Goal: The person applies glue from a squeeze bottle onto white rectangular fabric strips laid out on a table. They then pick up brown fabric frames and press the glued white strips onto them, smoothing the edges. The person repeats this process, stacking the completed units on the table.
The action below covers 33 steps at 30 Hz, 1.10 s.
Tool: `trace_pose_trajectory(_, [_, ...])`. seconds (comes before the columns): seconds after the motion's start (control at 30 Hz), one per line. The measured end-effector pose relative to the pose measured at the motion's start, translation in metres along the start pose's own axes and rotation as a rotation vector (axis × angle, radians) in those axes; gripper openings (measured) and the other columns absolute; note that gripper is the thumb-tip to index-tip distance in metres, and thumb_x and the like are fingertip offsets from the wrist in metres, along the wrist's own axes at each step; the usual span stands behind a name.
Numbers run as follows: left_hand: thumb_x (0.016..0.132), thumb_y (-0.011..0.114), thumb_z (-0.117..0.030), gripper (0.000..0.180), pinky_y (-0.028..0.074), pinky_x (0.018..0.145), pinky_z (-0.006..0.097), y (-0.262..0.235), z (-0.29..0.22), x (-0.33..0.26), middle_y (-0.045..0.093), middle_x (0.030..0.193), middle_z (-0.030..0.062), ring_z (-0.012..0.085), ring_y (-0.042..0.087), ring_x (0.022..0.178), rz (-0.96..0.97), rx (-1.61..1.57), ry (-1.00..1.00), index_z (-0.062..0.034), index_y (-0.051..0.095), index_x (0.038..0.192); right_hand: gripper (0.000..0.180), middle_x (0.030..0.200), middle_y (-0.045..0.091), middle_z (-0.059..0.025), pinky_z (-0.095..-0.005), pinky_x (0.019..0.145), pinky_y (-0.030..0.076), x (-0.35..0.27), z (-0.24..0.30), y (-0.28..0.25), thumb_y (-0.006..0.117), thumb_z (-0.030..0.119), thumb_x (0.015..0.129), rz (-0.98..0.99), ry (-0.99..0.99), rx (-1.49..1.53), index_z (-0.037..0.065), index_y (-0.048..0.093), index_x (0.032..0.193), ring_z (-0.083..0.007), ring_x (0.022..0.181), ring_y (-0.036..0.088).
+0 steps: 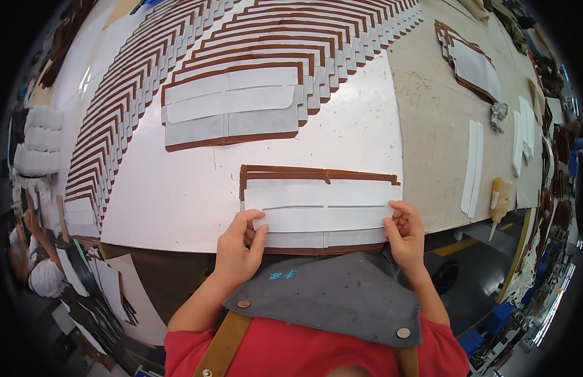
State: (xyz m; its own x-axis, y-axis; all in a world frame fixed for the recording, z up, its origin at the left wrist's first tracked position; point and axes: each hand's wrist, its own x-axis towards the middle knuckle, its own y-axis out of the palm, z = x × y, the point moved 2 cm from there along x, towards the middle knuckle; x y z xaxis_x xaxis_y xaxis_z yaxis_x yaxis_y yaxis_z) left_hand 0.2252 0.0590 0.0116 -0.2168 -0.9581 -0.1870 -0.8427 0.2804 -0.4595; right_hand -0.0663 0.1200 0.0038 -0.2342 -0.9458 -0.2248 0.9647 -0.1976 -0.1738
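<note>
At the near edge of the table lies a brown panel point(285, 171) with a pale grey backing. Across it rests a white strip point(316, 220) with two long slits in a line. My left hand point(242, 245) is closed on the strip's left end, thumb and fingertips pinching it. At the other end, my right hand point(404, 237) pinches the strip's right edge with curled fingers. Part of the panel's lower edge is close against my grey apron point(329, 289). Whether my fingertips also grip the panel beneath cannot be seen.
Similar brown-and-white panels point(231, 132) overlap in long slanting rows on the white tabletop point(178, 195). To the right are loose white strips point(472, 169), a yellowish nozzle bottle point(500, 195) and another panel stack point(473, 69). A person point(46, 276) is at far left.
</note>
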Motion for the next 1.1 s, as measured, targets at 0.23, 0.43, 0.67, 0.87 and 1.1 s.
trace_pose_trajectory(0.23, [0.084,0.059,-0.001,0.032,0.041,0.052,0.024,-0.003,-0.006,0.01,0.047,0.068,0.0049,0.0107,0.046,0.053,0.007,0.079,-0.013,-0.0031,0.056,0.116,0.028,0.075,0.044,0.0017,-0.0174,0.053,0.033,0.006,0.002,0.003,0.058,-0.004,0.084,0.003,-0.024,-0.189,0.002,0.06,0.111,-0.004,0.061,0.039])
trace_pose_trajectory(0.43, [0.085,0.059,-0.001,0.034,0.036,0.051,0.019,-0.003,-0.009,0.013,0.043,0.073,-0.0007,0.0053,0.039,0.057,0.035,0.109,-0.02,-0.0026,0.055,0.119,0.027,0.074,0.043,0.001,-0.0178,0.052,0.032,0.01,0.011,0.006,0.058,-0.002,0.083,0.002,0.001,-0.288,0.003,0.063,0.109,-0.0041,0.059,0.038])
trace_pose_trajectory(0.67, [0.084,0.06,-0.004,0.036,0.044,0.053,0.027,-0.005,-0.011,0.014,0.053,0.074,0.0077,0.015,0.05,0.055,0.069,0.154,-0.039,-0.0046,0.054,0.119,0.028,0.073,0.043,0.0008,-0.0176,0.052,0.033,0.01,0.012,0.005,0.058,-0.002,0.082,0.003,0.009,-0.313,0.002,0.063,0.109,-0.0042,0.059,0.038])
trace_pose_trajectory(0.87, [0.084,0.06,-0.004,0.035,0.042,0.052,0.026,-0.006,-0.011,0.015,0.05,0.073,0.0067,0.0143,0.048,0.055,0.074,0.173,-0.007,-0.0038,0.054,0.119,0.028,0.072,0.043,0.0005,-0.0181,0.052,0.033,0.011,0.011,0.004,0.059,-0.002,0.082,0.01,-0.008,-0.324,0.003,0.064,0.109,-0.0046,0.058,0.038])
trace_pose_trajectory(1.1, [0.085,0.061,-0.003,0.035,0.04,0.052,0.023,-0.005,-0.008,0.012,0.048,0.073,0.0049,0.011,0.044,0.054,0.046,0.205,0.03,-0.0025,0.056,0.119,0.03,0.071,0.044,-0.0001,-0.0195,0.052,0.034,0.011,0.012,0.005,0.059,-0.002,0.081,0.012,-0.042,-0.35,0.003,0.063,0.11,-0.006,0.057,0.039])
